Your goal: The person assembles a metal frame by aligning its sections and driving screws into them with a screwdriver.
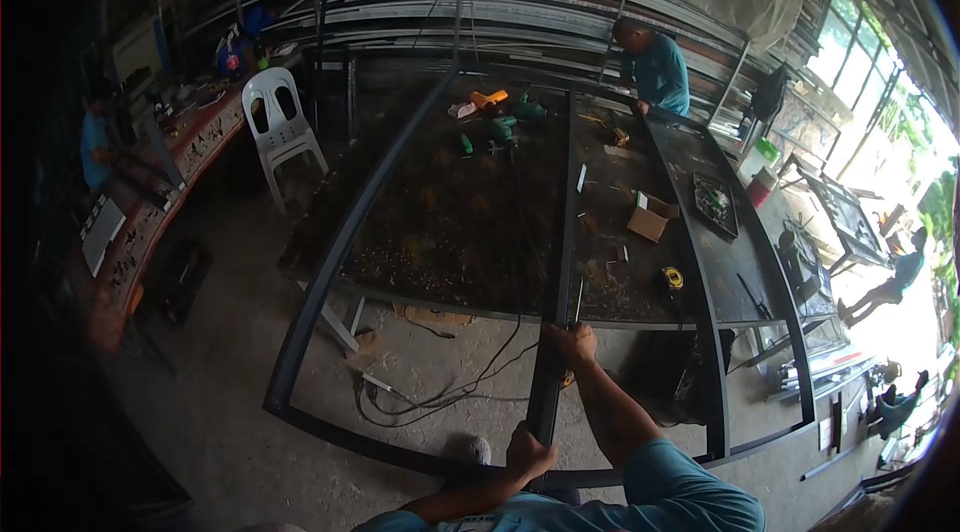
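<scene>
A large dark metal frame (548, 394) with several bars lies over the workbench, its near end reaching out towards me. My left hand (530, 455) is closed around the middle bar close to the near edge. Farther up that same bar, my right hand (570, 344) is closed and rests against it. A thin shiny shaft (578, 302), which looks like a screwdriver's, sticks up out of the right fist, and a bit of yellow-orange shows below the fist. The fingers hide most of its handle.
On the workbench (430, 202) are green and orange power tools (515, 117), a cardboard box (652, 216), a tape measure (671, 279) and a tray (715, 204). A co-worker (660, 67) stands at the far side. Cables (430, 407) lie on the floor; a white chair (280, 127) stands left.
</scene>
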Demonstrator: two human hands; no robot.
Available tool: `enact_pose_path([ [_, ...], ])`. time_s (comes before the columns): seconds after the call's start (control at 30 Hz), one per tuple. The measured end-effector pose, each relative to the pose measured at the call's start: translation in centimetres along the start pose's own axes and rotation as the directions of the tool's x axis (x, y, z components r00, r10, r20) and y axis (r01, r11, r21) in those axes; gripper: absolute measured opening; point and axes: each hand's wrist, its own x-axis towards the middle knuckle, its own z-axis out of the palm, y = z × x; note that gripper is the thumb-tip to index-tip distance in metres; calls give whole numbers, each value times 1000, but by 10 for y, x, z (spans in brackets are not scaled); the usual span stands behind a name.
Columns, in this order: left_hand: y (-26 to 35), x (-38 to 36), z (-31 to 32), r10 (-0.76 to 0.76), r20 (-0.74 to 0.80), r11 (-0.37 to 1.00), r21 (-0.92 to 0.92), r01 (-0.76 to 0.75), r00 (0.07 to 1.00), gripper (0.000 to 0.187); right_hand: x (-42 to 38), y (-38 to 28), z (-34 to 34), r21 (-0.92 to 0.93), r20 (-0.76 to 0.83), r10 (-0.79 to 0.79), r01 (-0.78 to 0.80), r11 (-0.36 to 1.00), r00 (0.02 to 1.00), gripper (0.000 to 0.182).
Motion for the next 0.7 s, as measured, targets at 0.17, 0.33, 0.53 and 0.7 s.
enact_pose_path([
  [0.17, 26, -5, -14, -1, 10, 1000, -20, 1, 1000, 57, 7, -18, -26, 562, 465, 89, -372, 739, 881, 42],
  [0.33, 45, -13, -1, -44, -62, 999, 14, 44, 997, 53, 41, 45, 1, 547, 406, -261, -4, 837, 875, 45],
  [0.53, 15, -8, 34, 129, -124, 991, -16, -132, 984, 53, 10, -4, -56, 431, 466, 78, -303, 850, 881, 37],
  [0.7, 50, -4, 36, 42, -97, 999, -4, -43, 994, 58, 42, 17, -45, 400, 388, 72, -238, 885, 919, 45],
])
